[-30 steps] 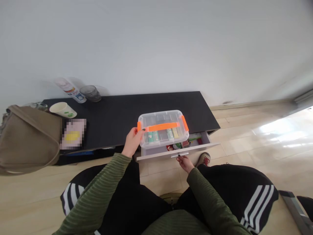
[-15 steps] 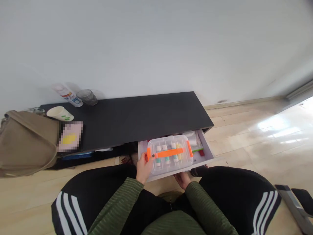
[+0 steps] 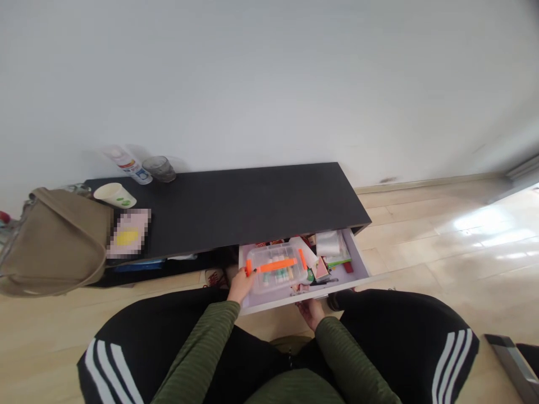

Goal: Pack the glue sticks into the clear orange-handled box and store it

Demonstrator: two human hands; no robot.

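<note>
A clear plastic storage box (image 3: 256,282) with orange latches and an orange carrying handle is inside the left part of a pulled-out drawer (image 3: 357,261). Small bottles with white caps show through its lid. My left hand (image 3: 241,286) grips the box at its left end, by the orange latch. At the drawer's front, my right hand (image 3: 310,312) is closed about the metal drawer handle (image 3: 322,296), its fingertips partly hidden. Right of the box lie a red-and-white card (image 3: 320,268), a clear plastic bag (image 3: 327,244), and other small items.
The drawer belongs to a low black cabinet (image 3: 236,202) against the wall. At its left end are a brown bag (image 3: 71,241), a paper cup (image 3: 114,194), a spray can (image 3: 128,165), a dark glass (image 3: 160,168) and a blurred pink packet (image 3: 129,233). My knees flank the drawer.
My left hand has moved the box left and lower into the drawer, uncovering cards and small items on the right. My right hand stays at the drawer front.
</note>
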